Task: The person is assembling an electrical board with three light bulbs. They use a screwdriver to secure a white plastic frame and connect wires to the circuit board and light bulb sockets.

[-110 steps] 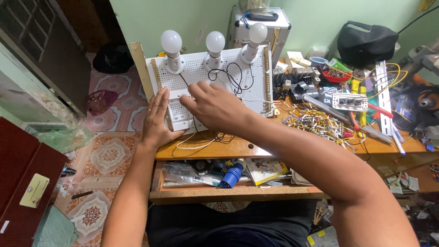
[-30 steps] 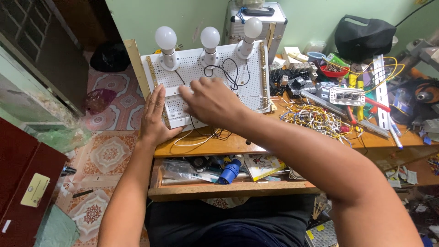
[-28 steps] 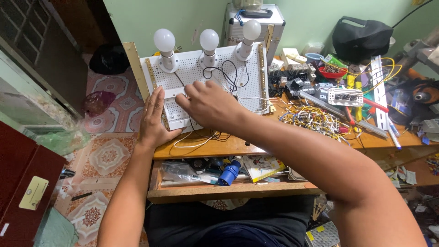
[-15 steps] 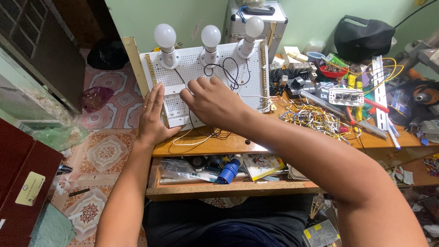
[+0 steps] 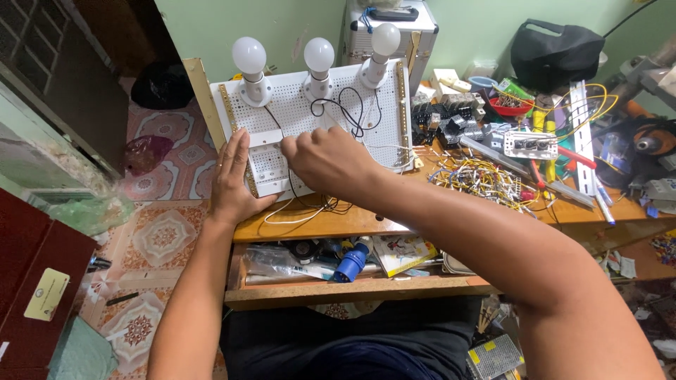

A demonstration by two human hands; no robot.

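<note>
Head view, board: a white perforated board (image 5: 331, 119) leans tilted on the wooden bench (image 5: 366, 218), with 3 white bulbs (image 5: 319, 55) in holders along its top edge and brass strips down both sides.
Head view, left hand: the left hand (image 5: 232, 176) lies flat and unclenched, fingers spread, against the board's lower left edge; it steadies the panel and grasps nothing.
Head view, right hand: the right hand (image 5: 327, 158) is clenched at the board's lower middle, knuckles up; whether it pinches a wire or a small part I cannot tell, as the fingertips are hidden.
Head view, wiring: black wires (image 5: 348, 112) loop below the middle bulb; white wires (image 5: 296, 214) trail off the bottom edge.
Doing it well: the flat left palm should keep pressing so the tilted board cannot slide, while the right works with short, gentle moves clear of the loose loops.
Surroundings: a tangle of yellow wires (image 5: 479, 176) lies just right; the open drawer (image 5: 352, 271) sits below.
</note>
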